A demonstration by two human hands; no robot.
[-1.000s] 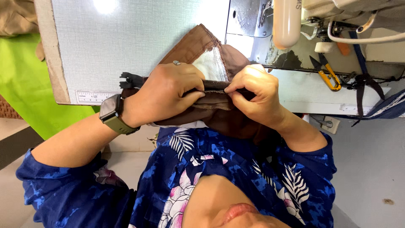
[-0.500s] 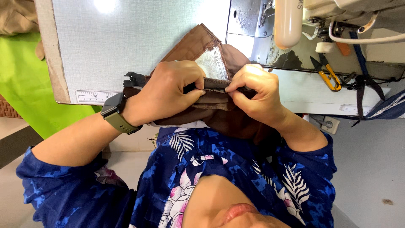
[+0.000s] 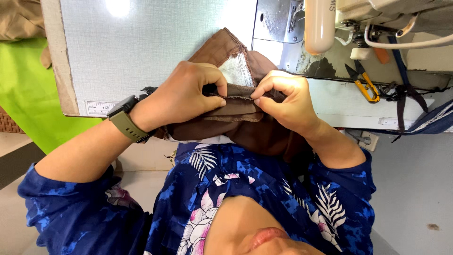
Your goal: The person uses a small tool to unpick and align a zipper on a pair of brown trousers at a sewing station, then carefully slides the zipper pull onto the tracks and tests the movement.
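Our left hand (image 3: pixel 186 92) is curled shut on the brown fabric (image 3: pixel 236 120), thumb & fingertips pinching its folded top edge. Our right hand (image 3: pixel 285 101) is closed on the same edge just beside it, thumb under, fingers bent over the fold; the two hands nearly touch, w/ a short stretch of raw seam showing between them. The fabric sits at the near edge of the counter (image 3: pixel 141 47), bunched under both hands and hanging off toward our chest. Behind the hands it rises to a brown point w/ a patch of white lining (image 3: pixel 237 71) showing.

On our left wrist there's a watch w/ an olive-green strap (image 3: pixel 125 123). We wear a blue floral shirt (image 3: pixel 264 189).

Further out: the counter top is pale grey w/ a light glare near its far side. To the right stands the sewing machine (image 3: pixel 325 23), cream body over a metal plate (image 3: pixel 276 21). Yellow-handled thread snips (image 3: pixel 363 82) lie on the machine bed, well apart from the right hand. Dark straps (image 3: pixel 410 94) hang beyond them. Bright green cloth (image 3: pixel 26 89) lies left of the counter.
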